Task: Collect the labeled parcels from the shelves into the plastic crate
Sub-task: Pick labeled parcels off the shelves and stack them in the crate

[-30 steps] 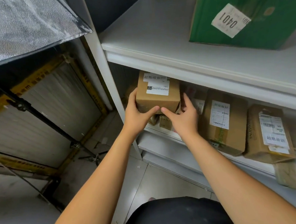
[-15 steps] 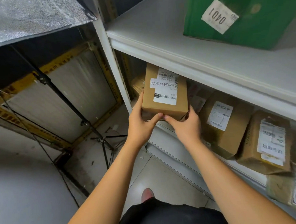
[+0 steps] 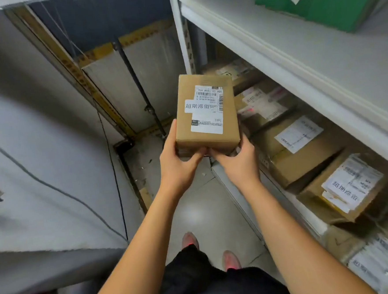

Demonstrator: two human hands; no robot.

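Two bare hands hold one small brown cardboard parcel [image 3: 205, 110] in the air above the floor [image 3: 200, 215], beside the white shelves [image 3: 285, 57] on the person's right. The left hand [image 3: 178, 168] grips the near left corner, its fingers [image 3: 173, 131] running up the box's side and the thumb pressed against the near face. The right hand [image 3: 238, 164] grips the near right corner from below, its fingers curled out of sight underneath. The parcel's top faces the camera, showing a barcode label and a sticker with printed characters. More labelled parcels [image 3: 298, 144] lie in a row on the lower shelf, and a green box [image 3: 330, 2] sits on the shelf above. The plastic crate is not in view.

Judging by its sharp edges and flat faces, the carton looks stiff and should keep its shape under a firm squeeze. Its small size and the easy hold at one end suggest it is light (the contents cannot be told, so a gentle set-down seems wise). Plain cardboard gives decent grip, though the glossy labels may be slicker. Opposite sides, or a palm under the base, look like the safest places to take hold. A grip at one end alone could let the far end dip.
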